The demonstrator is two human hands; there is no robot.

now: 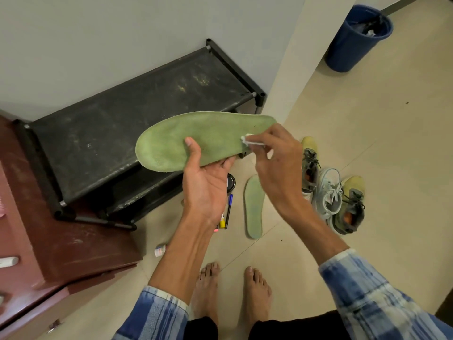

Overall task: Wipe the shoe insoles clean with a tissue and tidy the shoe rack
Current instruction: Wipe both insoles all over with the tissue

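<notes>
My left hand (206, 182) holds a green insole (171, 141) flat in the air above the black shoe rack (103, 133), thumb on top and fingers underneath. My right hand (277, 165) pinches a small white tissue (247, 140) and presses it on the insole near its heel end. A second green insole (254, 207) lies on the tiled floor below. The rack's top shelf is dusty and bare.
Three shoes (331, 192) lie in a heap on the floor at the right. A pen (229, 212), a round tin (231, 182) and small bottles lie near the rack. A blue bin (355, 38) stands at the back right, a brown cabinet (49, 236) at the left. My bare feet (232, 290) are below.
</notes>
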